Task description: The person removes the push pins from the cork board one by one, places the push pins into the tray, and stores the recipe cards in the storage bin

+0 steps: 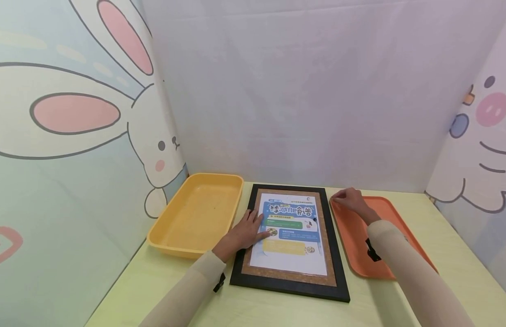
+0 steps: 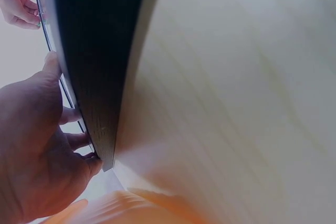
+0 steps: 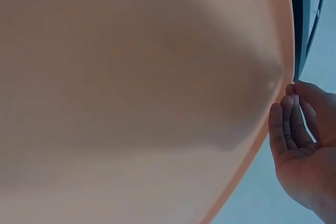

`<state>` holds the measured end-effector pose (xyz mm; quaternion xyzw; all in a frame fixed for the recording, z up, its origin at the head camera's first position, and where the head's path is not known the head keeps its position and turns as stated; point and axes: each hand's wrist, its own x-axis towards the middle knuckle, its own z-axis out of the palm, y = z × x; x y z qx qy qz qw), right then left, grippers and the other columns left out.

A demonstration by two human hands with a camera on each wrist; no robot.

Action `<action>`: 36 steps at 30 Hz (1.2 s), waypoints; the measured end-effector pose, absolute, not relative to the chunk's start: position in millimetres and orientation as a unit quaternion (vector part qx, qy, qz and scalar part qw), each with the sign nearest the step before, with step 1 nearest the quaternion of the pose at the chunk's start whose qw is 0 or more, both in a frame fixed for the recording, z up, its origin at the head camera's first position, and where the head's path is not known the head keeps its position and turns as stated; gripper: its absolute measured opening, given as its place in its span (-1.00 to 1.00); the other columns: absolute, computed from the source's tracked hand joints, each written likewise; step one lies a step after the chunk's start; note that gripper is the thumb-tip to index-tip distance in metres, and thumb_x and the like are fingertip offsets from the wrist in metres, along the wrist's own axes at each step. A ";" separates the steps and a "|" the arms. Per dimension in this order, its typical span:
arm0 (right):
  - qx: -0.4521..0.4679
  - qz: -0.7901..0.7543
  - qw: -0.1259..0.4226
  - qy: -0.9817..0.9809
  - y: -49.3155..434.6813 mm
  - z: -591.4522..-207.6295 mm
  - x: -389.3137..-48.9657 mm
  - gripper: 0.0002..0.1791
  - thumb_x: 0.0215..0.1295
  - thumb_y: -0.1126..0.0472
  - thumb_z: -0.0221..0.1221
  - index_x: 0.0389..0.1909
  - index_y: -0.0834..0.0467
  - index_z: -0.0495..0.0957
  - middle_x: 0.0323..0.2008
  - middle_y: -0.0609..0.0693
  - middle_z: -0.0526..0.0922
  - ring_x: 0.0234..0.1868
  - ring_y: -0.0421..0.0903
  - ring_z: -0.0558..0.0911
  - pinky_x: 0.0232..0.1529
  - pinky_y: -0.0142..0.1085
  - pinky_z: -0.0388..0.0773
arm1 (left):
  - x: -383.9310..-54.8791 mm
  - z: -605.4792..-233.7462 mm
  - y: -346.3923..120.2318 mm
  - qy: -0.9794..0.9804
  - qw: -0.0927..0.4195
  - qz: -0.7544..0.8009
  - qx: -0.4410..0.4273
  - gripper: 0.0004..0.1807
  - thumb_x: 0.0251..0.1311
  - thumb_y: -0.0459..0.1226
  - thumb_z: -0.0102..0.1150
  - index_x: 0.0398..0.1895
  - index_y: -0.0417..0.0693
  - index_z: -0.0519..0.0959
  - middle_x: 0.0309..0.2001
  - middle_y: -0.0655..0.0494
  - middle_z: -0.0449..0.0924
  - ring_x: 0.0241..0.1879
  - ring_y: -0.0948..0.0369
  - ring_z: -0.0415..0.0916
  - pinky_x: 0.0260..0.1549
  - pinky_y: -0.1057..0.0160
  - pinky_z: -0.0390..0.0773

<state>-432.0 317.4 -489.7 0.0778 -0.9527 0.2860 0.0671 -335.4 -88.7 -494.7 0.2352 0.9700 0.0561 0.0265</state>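
A cork board (image 1: pixel 329 274) with a black frame (image 1: pixel 341 268) lies on the table, bearing a printed poster (image 1: pixel 257 263). My left hand (image 1: pixel 246 229) rests on its left side, fingers spread over the frame and poster edge. In the left wrist view that hand (image 2: pixel 42 145) lies along the dark frame edge (image 2: pixel 102 51). My right hand (image 1: pixel 352 202) is above the upper left corner of an orange tray (image 1: pixel 369 259), right of the board. Its thumb and forefinger pinch together in the right wrist view, by the tray rim (image 3: pixel 286 40); whatever small thing is between them is hidden.
A yellow bin (image 1: pixel 195 213) stands left of the board. A pale curtain (image 1: pixel 297 100) hangs behind the table (image 1: pixel 408 204), and cartoon-printed walls (image 1: pixel 73 190) close in both sides. Small dots, perhaps pins, show near the poster's upper right.
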 end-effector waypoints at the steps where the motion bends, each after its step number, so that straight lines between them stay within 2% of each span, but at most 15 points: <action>1: 0.075 0.287 0.064 -0.953 318.3 -490.9 -432.5 -0.75 0.43 0.24 0.30 -0.09 0.39 0.73 -0.16 0.30 0.76 -0.19 0.18 0.70 -0.13 0.02 0.67 | -335.6 -495.1 -88.8 0.970 0.028 0.056 0.234 -0.08 0.48 0.31 -0.11 0.65 -0.11 0.14 0.63 -0.21 0.01 0.61 -0.22 -0.07 0.47 -0.11 0.22; 6: 0.062 0.287 0.051 -0.955 322.2 -495.2 -433.1 -0.71 0.44 0.23 0.29 -0.06 0.42 0.71 -0.28 0.23 0.75 -0.34 0.03 0.63 -0.29 -0.18 0.61 | -336.8 -497.7 -89.2 0.971 0.032 0.059 0.229 -0.06 0.47 0.33 -0.12 0.66 -0.08 0.12 0.65 -0.18 -0.02 0.62 -0.20 -0.10 0.48 -0.11 0.20; 10: 0.067 0.285 0.053 -0.955 324.8 -496.2 -431.5 -0.71 0.43 0.23 0.29 -0.07 0.42 0.71 -0.35 0.18 0.74 -0.37 0.00 0.61 -0.34 -0.24 0.56 | -336.5 -498.6 -89.6 0.971 0.033 0.064 0.226 -0.06 0.47 0.33 -0.12 0.66 -0.07 0.11 0.65 -0.17 -0.03 0.62 -0.19 -0.11 0.48 -0.11 0.19; 17: 0.085 0.278 0.062 -0.955 329.6 -501.3 -430.6 -0.71 0.43 0.23 0.30 -0.07 0.41 0.73 -0.33 0.21 0.75 -0.38 0.02 0.64 -0.34 -0.20 0.59 | -334.5 -498.6 -90.6 0.972 0.032 0.070 0.224 -0.07 0.47 0.31 -0.08 0.66 -0.08 0.12 0.65 -0.16 -0.02 0.62 -0.19 -0.10 0.48 -0.12 0.20; 24: 0.080 0.284 0.061 -0.954 329.5 -505.2 -427.7 -0.69 0.43 0.24 0.30 0.00 0.42 0.71 -0.17 0.31 0.75 -0.26 0.10 0.65 -0.27 -0.20 0.62 | -333.0 -497.5 -90.1 0.971 0.032 0.066 0.229 -0.08 0.48 0.29 -0.08 0.65 -0.11 0.13 0.64 -0.19 -0.01 0.61 -0.21 -0.10 0.48 -0.11 0.21; 28: 0.083 0.286 0.065 -0.953 327.6 -504.1 -423.8 -0.69 0.43 0.25 0.29 0.00 0.44 0.70 -0.13 0.34 0.74 -0.21 0.16 0.66 -0.23 -0.09 0.65 | -332.9 -496.5 -89.8 0.970 0.030 0.065 0.233 -0.09 0.50 0.28 -0.09 0.64 -0.16 0.14 0.63 -0.22 0.01 0.61 -0.22 -0.08 0.47 -0.11 0.22; 32: 0.085 0.283 0.068 -0.953 325.9 -503.0 -420.9 -0.68 0.44 0.25 0.28 0.02 0.45 0.69 -0.07 0.38 0.73 -0.11 0.25 0.67 -0.08 0.07 0.67 | -332.8 -496.0 -89.5 0.970 0.031 0.066 0.234 -0.09 0.50 0.28 -0.10 0.64 -0.15 0.14 0.63 -0.22 0.00 0.61 -0.22 -0.09 0.47 -0.10 0.22; 36: 0.077 0.288 0.067 -0.952 326.4 -503.7 -422.1 -0.65 0.45 0.23 0.28 0.05 0.45 0.68 -0.02 0.41 0.71 -0.08 0.26 0.66 -0.05 0.04 0.67 | -334.7 -497.5 -89.3 0.970 0.029 0.065 0.233 -0.08 0.49 0.29 -0.10 0.64 -0.14 0.14 0.64 -0.21 0.00 0.61 -0.21 -0.09 0.47 -0.10 0.23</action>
